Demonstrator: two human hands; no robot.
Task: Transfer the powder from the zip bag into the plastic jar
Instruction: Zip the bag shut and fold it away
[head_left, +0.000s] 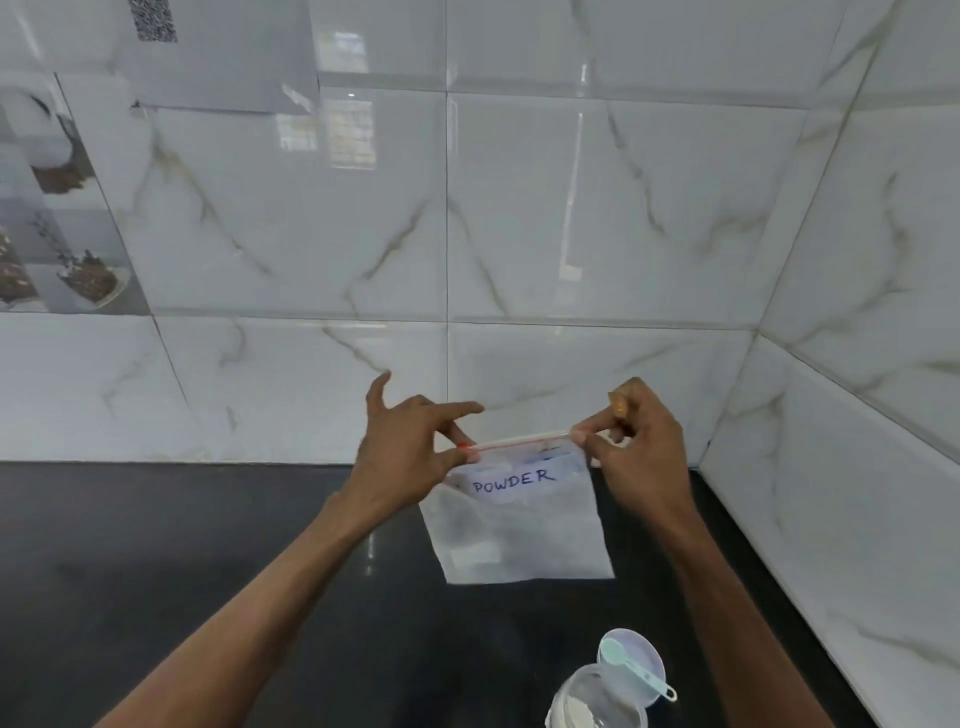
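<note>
1. Decorated tile (57, 208), far left of the wall: printed plant motif, no part in the task.
2. Counter (208, 571): dark, glossy, running under everything we list.
3. Left hand (410, 447): thumb and forefinger pinch the left end of the bag's top edge, and the other fingers are spread upward and hold nothing.
4. Zip bag (524, 535): clear plastic, hanging upright between the two hands, above the counter and in front of the white wall tiles. A paper label (511, 480) reads POWDER. The red zip strip (519, 443) is stretched taut and shows as a single line, so we judge the mouth to be pressed together. Pale contents show inside, but we cannot tell how much.
5. Right hand (644, 447): fingertips pinch the right end of the zip strip.
6. Plastic jar (592, 701): lower right on the counter, well below the bag, uncapped, with some white powder inside.
7. Lid (631, 642): flat on the counter, just behind the jar.
8. Spoon (636, 670): small, pale green, lying across the lid.

Progress, as we judge it: the jar is uncapped and partly supplied. With the bag's mouth together, either the zip has yet to be opened or it is being sealed after pouring. We cannot tell which.
</note>
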